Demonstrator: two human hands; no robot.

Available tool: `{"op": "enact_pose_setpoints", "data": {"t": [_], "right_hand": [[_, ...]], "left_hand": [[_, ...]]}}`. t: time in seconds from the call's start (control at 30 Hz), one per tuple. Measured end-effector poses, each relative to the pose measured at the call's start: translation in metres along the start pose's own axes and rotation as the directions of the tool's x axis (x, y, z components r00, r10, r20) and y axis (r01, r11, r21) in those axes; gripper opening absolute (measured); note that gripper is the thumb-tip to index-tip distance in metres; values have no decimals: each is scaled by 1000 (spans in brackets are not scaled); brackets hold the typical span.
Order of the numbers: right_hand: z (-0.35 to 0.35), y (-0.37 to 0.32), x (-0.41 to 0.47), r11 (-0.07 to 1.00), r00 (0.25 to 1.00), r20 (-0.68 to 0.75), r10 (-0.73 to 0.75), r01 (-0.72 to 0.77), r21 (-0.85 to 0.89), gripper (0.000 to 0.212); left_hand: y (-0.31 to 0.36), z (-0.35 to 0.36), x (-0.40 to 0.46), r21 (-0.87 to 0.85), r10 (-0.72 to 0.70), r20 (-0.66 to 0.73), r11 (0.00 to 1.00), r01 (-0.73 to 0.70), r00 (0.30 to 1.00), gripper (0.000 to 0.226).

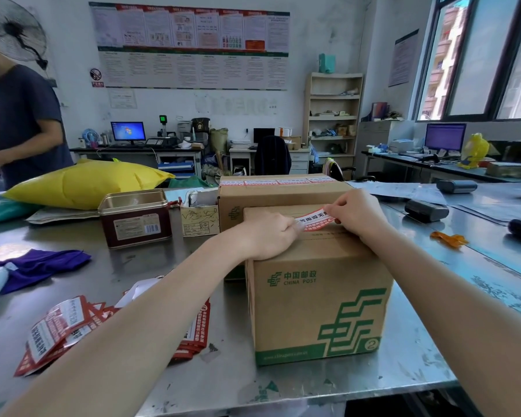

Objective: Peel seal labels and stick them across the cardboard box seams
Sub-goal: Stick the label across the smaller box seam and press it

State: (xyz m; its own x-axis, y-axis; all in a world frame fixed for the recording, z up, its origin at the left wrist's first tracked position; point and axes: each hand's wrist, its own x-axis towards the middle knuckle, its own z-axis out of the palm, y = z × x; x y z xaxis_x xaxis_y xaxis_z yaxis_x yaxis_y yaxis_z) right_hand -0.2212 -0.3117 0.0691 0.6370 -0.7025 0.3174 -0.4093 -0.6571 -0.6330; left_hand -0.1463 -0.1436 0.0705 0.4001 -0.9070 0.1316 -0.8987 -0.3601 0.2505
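A brown China Post cardboard box [319, 299] stands on the steel table in front of me. Over its top I hold a red-and-white seal label [315, 222] stretched between both hands. My left hand [268, 236] pinches the label's left end and rests on the box top. My right hand [357, 213] pinches the label's right end. A second cardboard box [277, 191] stands right behind, with several seal labels along its top seam. A pile of red-and-white seal label sheets [63, 329] lies on the table at the lower left, partly hidden by my left forearm.
A dark red open tin [136, 219] and a small card box [199, 219] stand left of the boxes. A yellow bag [85, 183], purple cloth [39, 266], black handheld devices [426, 209] and an orange scrap [448, 238] lie on the table. A person [18, 121] stands far left.
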Motion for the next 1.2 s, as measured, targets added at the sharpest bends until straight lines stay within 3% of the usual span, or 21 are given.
{"op": "enact_pose_setpoints", "data": {"t": [0.13,0.37,0.8,1.2], "right_hand": [[1,0,0,997,1000,-19,-7,5,-72,31],[4,1,1,996,998,-58,4,-9,-86,36],[-1,5,-3,958,950,-255,179,-109,265,29],[-5,3,-10,937,943,-262,204,-111,330,26]], "left_hand": [[-2,-2,-6,28,-2,110,1000,-1,994,56],[-1,-6,1,138,-61,188,990,35,980,71],[-4,-1,0,187,-79,190,981,43,979,79],[15,-2,13,244,-51,244,970,-10,968,91]]}}
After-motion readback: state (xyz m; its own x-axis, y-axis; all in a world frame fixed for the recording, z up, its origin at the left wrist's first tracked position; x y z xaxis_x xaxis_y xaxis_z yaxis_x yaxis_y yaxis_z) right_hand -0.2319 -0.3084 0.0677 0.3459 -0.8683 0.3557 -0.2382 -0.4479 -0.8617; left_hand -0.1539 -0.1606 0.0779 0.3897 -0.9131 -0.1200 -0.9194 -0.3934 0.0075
